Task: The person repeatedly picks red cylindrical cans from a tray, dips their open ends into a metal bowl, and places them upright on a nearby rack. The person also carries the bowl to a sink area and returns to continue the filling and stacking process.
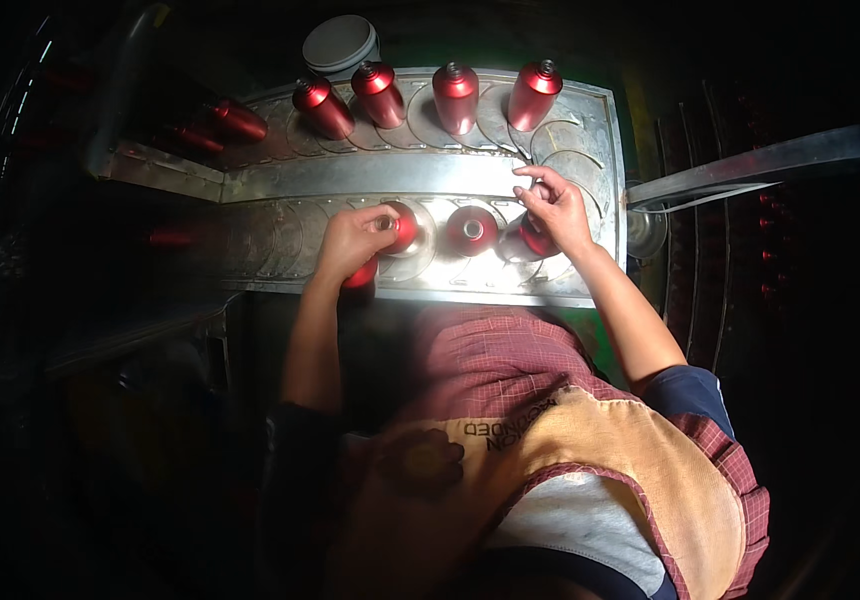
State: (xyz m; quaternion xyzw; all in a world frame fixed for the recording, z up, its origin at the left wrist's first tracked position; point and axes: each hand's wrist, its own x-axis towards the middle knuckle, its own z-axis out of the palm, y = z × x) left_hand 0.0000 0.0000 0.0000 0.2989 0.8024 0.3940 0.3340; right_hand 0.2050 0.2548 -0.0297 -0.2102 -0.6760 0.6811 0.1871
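Note:
Red metal bottles with narrow necks stand on a conveyor of overlapping metal plates [290, 232]. My left hand [352, 243] is closed at the neck of one red bottle [405, 230], its thumb and fingers partly covering the top. Below that hand, part of another red bottle [358, 275] shows. One more red bottle [472, 232] stands upright between my hands, its round mouth facing up. My right hand [555, 210] is raised over a red bottle [537, 238], which it partly hides. Its thumb and forefinger are apart, with nothing visible between them.
A flat metal divider [370, 176] runs between the two conveyor lanes. Several red bottles [456, 100] stand along the far lane. A white bucket [340, 45] is behind the conveyor. At the right, a metal bar [750, 168] juts outward. The surroundings are dark.

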